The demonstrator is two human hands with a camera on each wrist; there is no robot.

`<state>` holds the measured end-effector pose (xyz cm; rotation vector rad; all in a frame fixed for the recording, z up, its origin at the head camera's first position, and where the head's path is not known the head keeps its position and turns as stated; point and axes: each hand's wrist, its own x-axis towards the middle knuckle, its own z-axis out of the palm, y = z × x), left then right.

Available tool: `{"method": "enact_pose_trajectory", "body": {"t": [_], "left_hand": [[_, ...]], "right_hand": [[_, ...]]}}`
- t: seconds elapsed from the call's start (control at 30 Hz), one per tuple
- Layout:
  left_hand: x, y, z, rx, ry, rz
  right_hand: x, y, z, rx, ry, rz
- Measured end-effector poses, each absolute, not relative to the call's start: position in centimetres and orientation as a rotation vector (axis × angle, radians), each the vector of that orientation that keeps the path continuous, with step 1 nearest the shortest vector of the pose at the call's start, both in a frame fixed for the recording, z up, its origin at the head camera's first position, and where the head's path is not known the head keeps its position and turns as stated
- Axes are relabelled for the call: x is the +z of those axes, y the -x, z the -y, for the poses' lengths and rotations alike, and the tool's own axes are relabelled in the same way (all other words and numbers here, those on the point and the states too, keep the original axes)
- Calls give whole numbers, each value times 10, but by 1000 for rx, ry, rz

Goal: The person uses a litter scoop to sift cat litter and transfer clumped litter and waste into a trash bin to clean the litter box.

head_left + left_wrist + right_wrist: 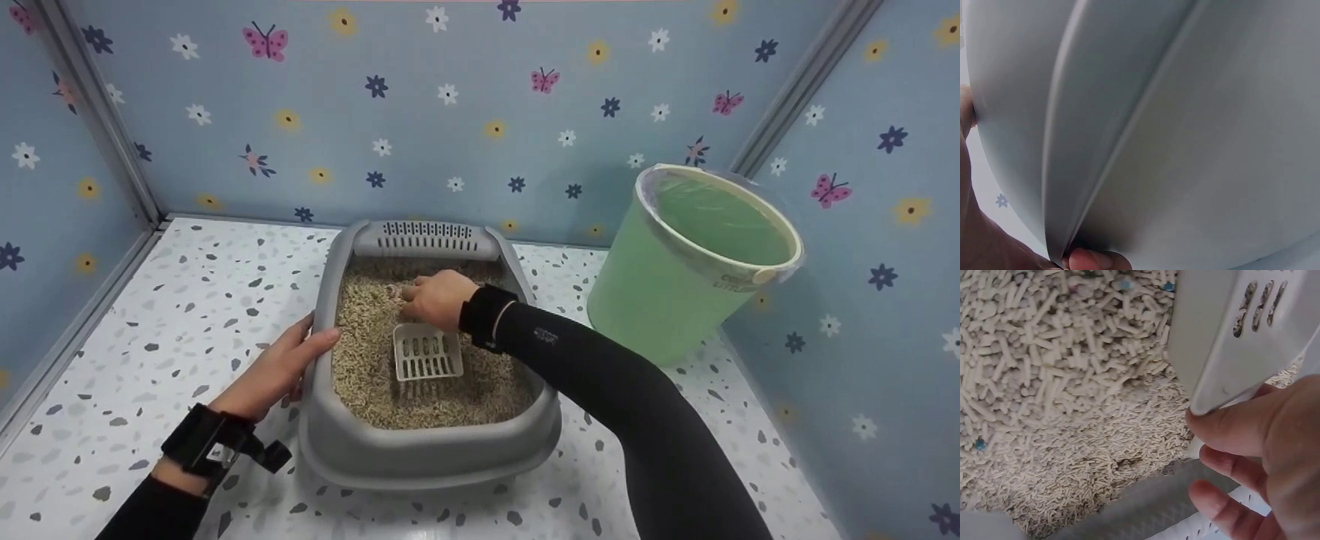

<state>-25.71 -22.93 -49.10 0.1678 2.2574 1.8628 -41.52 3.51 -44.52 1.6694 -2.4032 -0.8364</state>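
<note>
Left hand (281,364): at the left rim of the litter box (427,454), gripping, thumb over the rim, other fingers outside it. Left forearm (154,510): near-left of the box, black-sleeved. Right hand (444,298): over the box's interior, thumb and fingers pinching. Right arm (585,360): across the box's right rim, black-sleeved, elbow bent.

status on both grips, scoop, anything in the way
Left grip holds litter box rim. Right grip pinches scoop. Scoop over litter. No obstruction visible.
</note>
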Motion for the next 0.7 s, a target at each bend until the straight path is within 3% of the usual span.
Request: {"method": "enact_pose_trajectory", "body": {"t": [0.27,0.53,0.7], "left_hand": [[-490,258,229,1918,-156,-2190],[-491,258,228,1927,-169,-2192],[-492,258,227,1913,-146,-2202]], "right_hand": [[-424,410,-43,-959,-1621,2457],[-362,406,-64,-610,-1592,2662],[-345,406,-73,-556,-1506,2581]]}}
